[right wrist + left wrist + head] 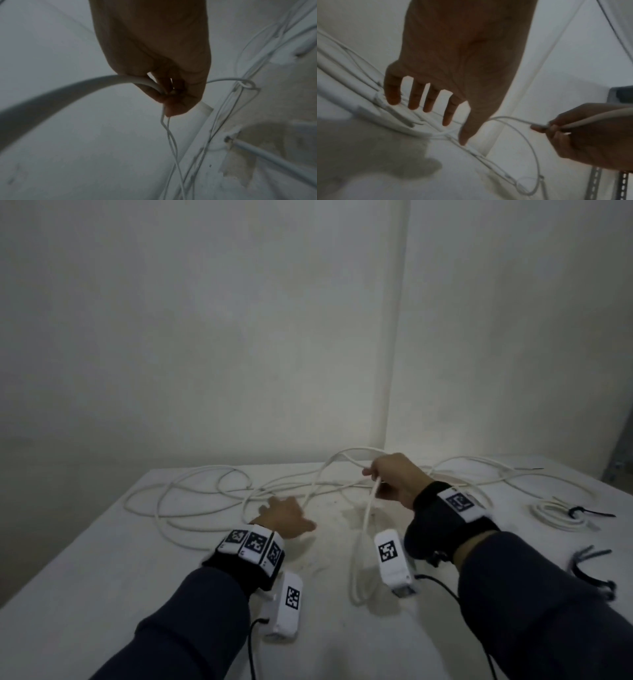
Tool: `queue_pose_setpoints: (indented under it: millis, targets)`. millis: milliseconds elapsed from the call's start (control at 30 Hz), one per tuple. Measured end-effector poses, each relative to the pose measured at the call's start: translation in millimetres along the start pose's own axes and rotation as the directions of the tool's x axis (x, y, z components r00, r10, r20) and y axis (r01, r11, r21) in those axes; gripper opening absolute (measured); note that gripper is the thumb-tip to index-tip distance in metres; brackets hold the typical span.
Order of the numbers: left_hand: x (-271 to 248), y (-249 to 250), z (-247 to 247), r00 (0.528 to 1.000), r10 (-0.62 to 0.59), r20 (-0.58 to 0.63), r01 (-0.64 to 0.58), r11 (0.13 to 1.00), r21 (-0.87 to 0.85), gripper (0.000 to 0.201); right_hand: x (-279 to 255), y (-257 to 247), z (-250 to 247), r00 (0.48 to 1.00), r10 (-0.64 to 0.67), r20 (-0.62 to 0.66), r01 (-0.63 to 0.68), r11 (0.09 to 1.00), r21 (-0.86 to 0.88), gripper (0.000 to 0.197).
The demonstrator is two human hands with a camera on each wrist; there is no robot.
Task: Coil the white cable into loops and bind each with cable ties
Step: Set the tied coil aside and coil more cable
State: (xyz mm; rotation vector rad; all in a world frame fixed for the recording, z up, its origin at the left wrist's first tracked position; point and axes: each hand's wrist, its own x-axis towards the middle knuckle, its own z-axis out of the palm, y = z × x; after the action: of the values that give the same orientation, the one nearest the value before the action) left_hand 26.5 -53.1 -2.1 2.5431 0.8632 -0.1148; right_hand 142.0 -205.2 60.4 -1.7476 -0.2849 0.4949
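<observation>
A long white cable (191,494) sprawls in loose tangled curves over the far half of the white table (102,594). My right hand (394,477) is raised above the table and grips a strand of the cable (51,97), which hangs down toward the near edge and arches away behind. My left hand (284,517) hovers low over the strands, fingers (416,97) straight and spread, holding nothing. A small coil of white cable (555,517) bound with a black tie lies at the right. Several loose black cable ties (589,563) lie near the right edge.
Pale walls meet in a corner behind the table. A grey metal bracket (620,460) stands at the far right. Stained patches (342,518) mark the tabletop between my hands. Black wires run from the wrist cameras toward me.
</observation>
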Motion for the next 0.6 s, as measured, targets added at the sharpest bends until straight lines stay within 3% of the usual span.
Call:
queue_pose_setpoints:
  millis: [67,133,233,367,467,533,600]
  targets:
    - [11,-12,6,0.992,-0.116,-0.052,0.122,0.982,0.144,0.068,6,0,-11,0.999,0.024,0.041,-0.028,0.995,0.100,0.021]
    - [25,-24,10,0.991,-0.120,-0.063,0.131,0.972,0.196,0.059,11,1,-19,0.994,0.059,0.095,-0.070,0.991,0.118,0.027]
    - [46,-40,8,0.995,-0.034,-0.099,0.051,0.982,0.184,0.032,16,1,-25,0.999,0.031,0.042,-0.027,0.996,-0.087,0.027]
    - [59,-43,-14,0.946,0.030,-0.323,-0.014,0.999,0.052,0.026,22,3,-27,1.000,-0.003,-0.016,-0.002,0.956,-0.294,0.027]
    - [61,-43,-26,0.954,0.047,-0.296,-0.032,0.998,0.056,0.020,23,4,-28,1.000,-0.004,0.013,0.008,0.934,-0.357,0.031]
    - [58,-40,-26,0.959,0.080,-0.272,-0.067,0.996,0.056,0.020,24,4,-31,0.999,-0.039,0.025,0.045,0.955,-0.294,0.029]
    - [54,-29,-20,0.963,0.158,-0.218,-0.194,0.969,-0.153,0.019,24,3,-36,0.994,-0.096,0.042,0.103,0.971,-0.218,0.024]
